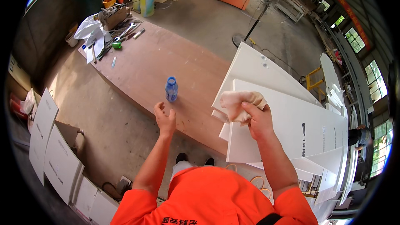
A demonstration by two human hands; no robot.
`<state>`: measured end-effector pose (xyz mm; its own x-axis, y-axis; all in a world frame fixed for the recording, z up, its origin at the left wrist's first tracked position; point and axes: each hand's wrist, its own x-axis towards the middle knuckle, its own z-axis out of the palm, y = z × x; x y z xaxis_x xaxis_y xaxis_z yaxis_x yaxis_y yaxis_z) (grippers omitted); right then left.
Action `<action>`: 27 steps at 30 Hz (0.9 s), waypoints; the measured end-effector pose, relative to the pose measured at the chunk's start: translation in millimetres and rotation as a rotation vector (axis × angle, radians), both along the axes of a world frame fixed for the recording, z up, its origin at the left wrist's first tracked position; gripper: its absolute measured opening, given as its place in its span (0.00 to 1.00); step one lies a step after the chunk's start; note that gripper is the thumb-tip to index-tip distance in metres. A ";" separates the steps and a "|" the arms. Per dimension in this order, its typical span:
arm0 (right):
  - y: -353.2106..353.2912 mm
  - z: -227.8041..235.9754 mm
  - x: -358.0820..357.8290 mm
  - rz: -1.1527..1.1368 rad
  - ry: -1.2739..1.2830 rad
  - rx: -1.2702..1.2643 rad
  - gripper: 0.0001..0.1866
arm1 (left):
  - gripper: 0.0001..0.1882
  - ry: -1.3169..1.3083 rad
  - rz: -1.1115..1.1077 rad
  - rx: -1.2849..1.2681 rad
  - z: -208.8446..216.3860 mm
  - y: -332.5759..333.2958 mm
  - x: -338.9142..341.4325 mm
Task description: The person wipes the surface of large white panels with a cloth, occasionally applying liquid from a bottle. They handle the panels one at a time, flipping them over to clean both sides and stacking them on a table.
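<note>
The right hand grips a crumpled beige cloth rag against the near edge of the stacked smooth white laminate panels; wiping would go best with flat, firm strokes that keep the soft wad bunched. The left hand hovers empty, fingers loosely spread, near a small blue-capped plastic bottle standing upright on the brown plywood table.

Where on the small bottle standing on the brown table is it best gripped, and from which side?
Probably around its body, just under the blue cap. The bottle stands upright and alone on the table, so its sides are free. The open left hand is nearest, so come from the near side. The right hand holds a cloth.
</note>
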<state>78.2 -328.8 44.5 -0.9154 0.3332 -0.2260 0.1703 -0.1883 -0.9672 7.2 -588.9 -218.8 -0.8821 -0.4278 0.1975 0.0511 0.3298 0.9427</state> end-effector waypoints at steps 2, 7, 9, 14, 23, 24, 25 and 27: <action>-3.4 -1.5 -1.8 -0.003 -0.010 -0.017 0.12 | 0.39 0.008 0.048 -0.040 -11.1 1.3 -42.3; -14.4 -3.1 -8.8 0.093 -0.050 -0.025 0.12 | 0.43 -0.036 -0.050 -0.125 -29.8 4.8 -110.3; -18.9 -2.7 -13.8 0.100 -0.061 -0.029 0.11 | 0.42 -0.106 -0.150 -0.092 -37.5 4.2 -124.4; -24.0 4.2 -31.8 0.185 0.048 0.247 0.14 | 0.35 0.121 -0.351 -0.209 41.0 22.3 -85.8; -74.8 4.9 -26.9 0.427 0.735 1.178 0.31 | 0.32 0.149 -0.592 -0.353 200.0 20.7 7.6; -73.8 8.7 -21.5 0.418 0.708 1.178 0.32 | 0.32 0.158 -0.597 -0.387 207.3 18.5 12.7; -69.7 7.9 -23.9 0.321 0.779 1.210 0.29 | 0.33 0.150 -0.587 -0.458 213.6 17.4 17.8; -53.6 32.6 -23.9 0.323 0.449 0.700 0.26 | 0.33 0.154 -0.616 -0.496 225.9 13.9 22.2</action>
<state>54.2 -382.4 77.0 -0.9417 -0.0296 0.3351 -0.3101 0.4621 -0.8308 29.3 -575.0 7.1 -0.8782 0.2963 0.3755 0.4778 0.5780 0.6615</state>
